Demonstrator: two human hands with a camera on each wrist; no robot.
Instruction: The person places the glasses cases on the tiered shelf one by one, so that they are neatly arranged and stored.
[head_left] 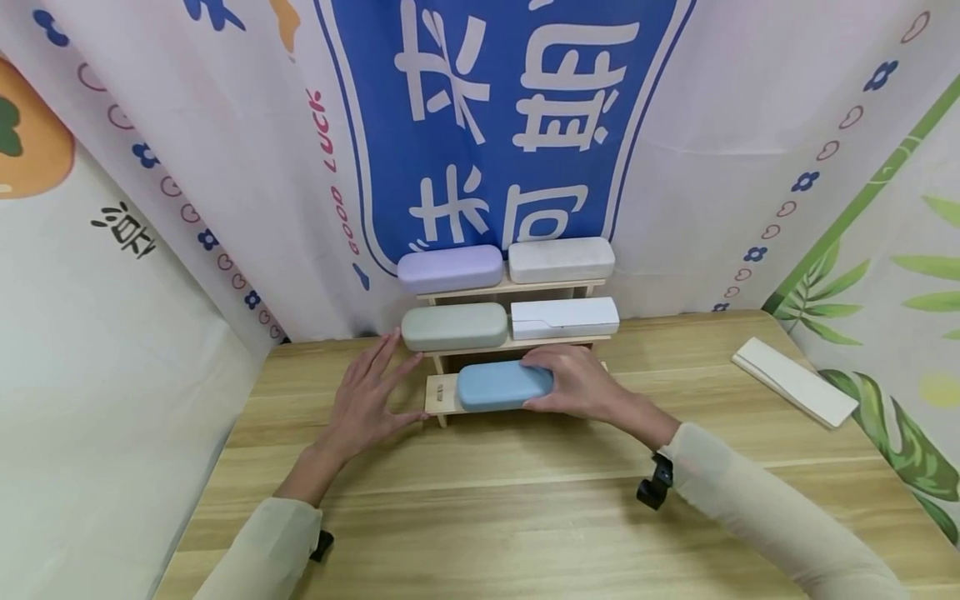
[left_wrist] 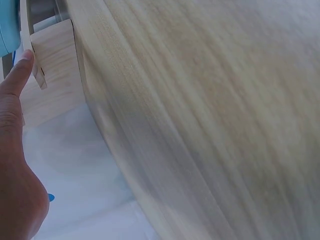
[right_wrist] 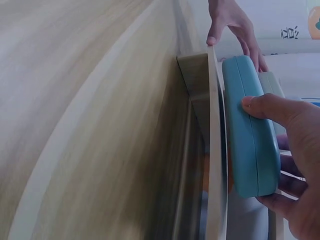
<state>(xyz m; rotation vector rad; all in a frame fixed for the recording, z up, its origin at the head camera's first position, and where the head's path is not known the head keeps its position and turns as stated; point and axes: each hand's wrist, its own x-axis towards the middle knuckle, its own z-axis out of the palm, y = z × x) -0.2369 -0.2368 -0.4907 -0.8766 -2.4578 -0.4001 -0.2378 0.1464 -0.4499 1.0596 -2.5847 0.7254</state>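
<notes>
My right hand (head_left: 577, 383) grips the right end of a blue glasses case (head_left: 498, 385), thumb on its front side and fingers behind. The case lies along the lowest step of a three-step wooden stand (head_left: 441, 393); whether it touches the board I cannot tell. At the stand's left end is my left hand (head_left: 371, 400), fingers spread, the thumb (left_wrist: 20, 70) touching the lowest step's edge. Its fingertips reach beside a grey-green glasses case (head_left: 453, 327) on the middle step. A white case (head_left: 566, 318) with a flap lies to the right of that one.
On the top step sit a lilac glasses case (head_left: 450, 268) and a pale grey one (head_left: 561, 260). A flat white folded case (head_left: 795, 382) lies at the right of the wooden table (head_left: 480, 517). Printed curtains (head_left: 675, 217) hang right behind the stand.
</notes>
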